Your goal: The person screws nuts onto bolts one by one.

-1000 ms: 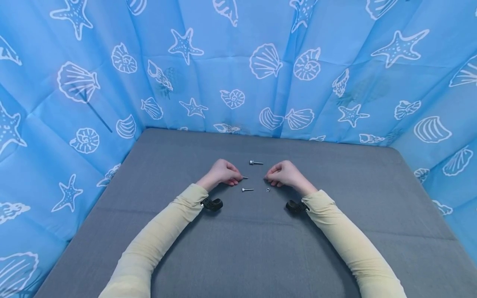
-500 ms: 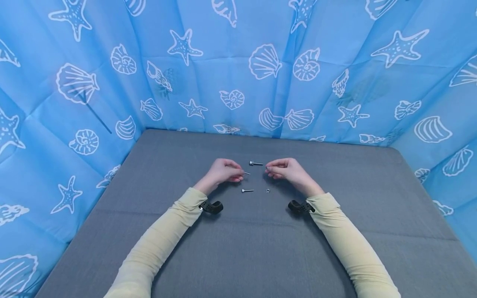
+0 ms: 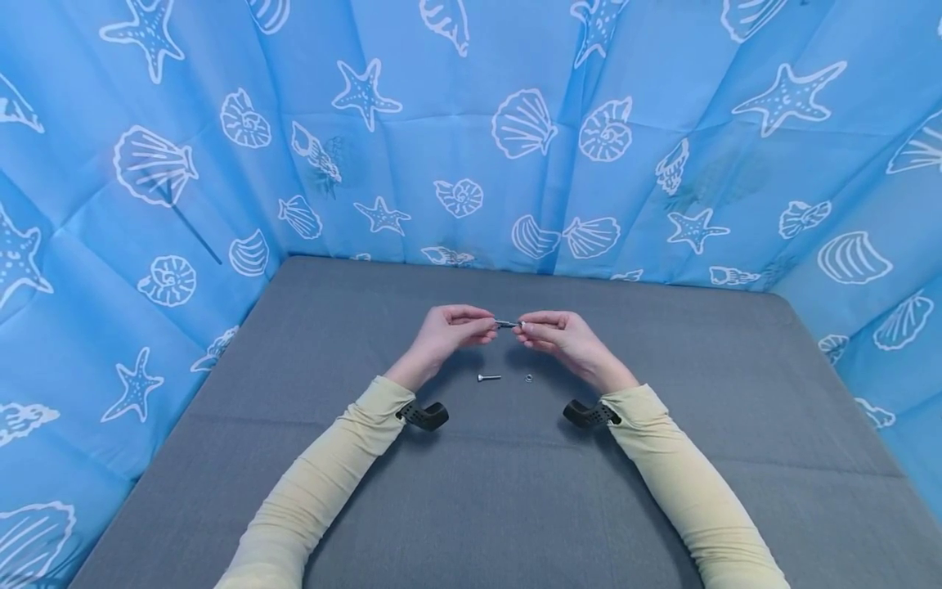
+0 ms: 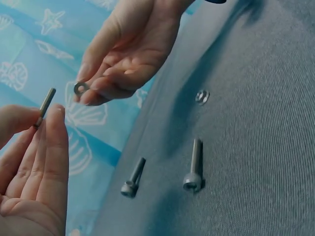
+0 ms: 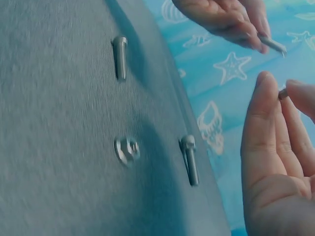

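Observation:
My left hand [image 3: 455, 334] pinches a silver bolt [image 4: 47, 104] between thumb and fingers, its bare shank end sticking out toward the other hand. Facing it, my right hand [image 3: 567, 337] pinches a small metal nut [image 4: 81, 88] by its edge, the hole visible in the left wrist view. Bolt and nut are held above the table, close together but apart in both wrist views. The held bolt's head is hidden in my fingers. Below the hands, a socket-head bolt [image 5: 189, 160] lies on the cloth, largely covered in the head view.
A second socket-head bolt [image 3: 489, 378] and a loose nut [image 3: 529, 378] lie nearer on the grey table [image 3: 500, 491]. Blue curtains [image 3: 456, 147] with shell prints stand behind and beside the table. Dark wrist mounts [image 3: 425, 415] hang below both wrists.
Both hands have risen and moved toward the far side and each other, bringing bolt and nut close together. The nearer bolt and the loose nut have not moved.

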The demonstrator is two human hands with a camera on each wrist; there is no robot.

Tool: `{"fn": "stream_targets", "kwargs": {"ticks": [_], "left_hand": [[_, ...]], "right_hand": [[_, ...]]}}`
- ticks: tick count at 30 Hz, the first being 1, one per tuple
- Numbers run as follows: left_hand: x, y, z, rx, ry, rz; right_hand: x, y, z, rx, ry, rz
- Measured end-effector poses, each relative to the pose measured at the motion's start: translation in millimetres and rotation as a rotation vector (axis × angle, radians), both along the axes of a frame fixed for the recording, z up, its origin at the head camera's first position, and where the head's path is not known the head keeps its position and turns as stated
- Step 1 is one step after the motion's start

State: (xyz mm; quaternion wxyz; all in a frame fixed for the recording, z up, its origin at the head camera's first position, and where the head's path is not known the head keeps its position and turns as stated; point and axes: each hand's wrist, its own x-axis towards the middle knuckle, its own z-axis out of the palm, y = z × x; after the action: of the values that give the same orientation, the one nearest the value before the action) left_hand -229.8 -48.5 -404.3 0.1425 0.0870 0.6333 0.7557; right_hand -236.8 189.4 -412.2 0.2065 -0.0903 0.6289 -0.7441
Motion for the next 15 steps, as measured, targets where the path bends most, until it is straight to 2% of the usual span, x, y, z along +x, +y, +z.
{"fn": "stream_targets", "kwargs": {"ticks": [5, 15], "left_hand": [[2.9, 4.2, 1.2, 0.059, 0.044, 0.021], [5.2, 9.4, -2.3, 0.088, 0.069, 0.019]], "right_hand": [[4.3, -3.9, 3.5, -0.074, -0.011, -0.006], [7.6, -10.2, 4.2, -0.079, 0.007, -0.027]]}}
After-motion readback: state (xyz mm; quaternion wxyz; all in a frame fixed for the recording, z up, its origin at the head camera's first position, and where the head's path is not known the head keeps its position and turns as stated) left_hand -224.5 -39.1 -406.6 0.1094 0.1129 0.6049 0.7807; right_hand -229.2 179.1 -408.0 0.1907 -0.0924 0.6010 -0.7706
